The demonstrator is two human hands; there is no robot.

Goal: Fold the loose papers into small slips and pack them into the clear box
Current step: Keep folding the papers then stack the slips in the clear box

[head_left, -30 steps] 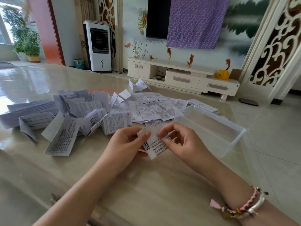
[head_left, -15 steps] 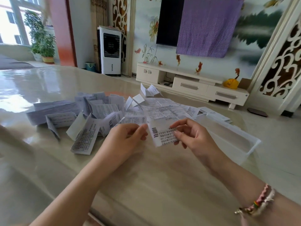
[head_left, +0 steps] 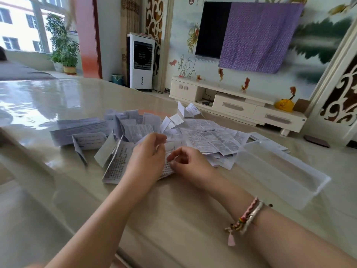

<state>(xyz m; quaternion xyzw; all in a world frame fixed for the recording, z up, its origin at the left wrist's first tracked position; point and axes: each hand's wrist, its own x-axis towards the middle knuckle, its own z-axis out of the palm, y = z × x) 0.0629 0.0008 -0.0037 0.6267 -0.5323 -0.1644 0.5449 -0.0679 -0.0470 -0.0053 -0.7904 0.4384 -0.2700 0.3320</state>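
A heap of printed white papers lies across the middle of the glossy table, some flat, some folded into slips. My left hand and my right hand meet over one printed slip at the near edge of the heap. Both pinch it with curled fingers, and the hands hide most of it. The clear plastic box stands to the right of my right hand, with nothing visible inside.
The beige table stretches toward me and to the left. Its right edge runs just past the box, with tiled floor beyond. A TV cabinet and a white air cooler stand far behind.
The slip was held up between both hands; now both hands have moved forward and down to the near edge of the heap with it. The view has tilted up.
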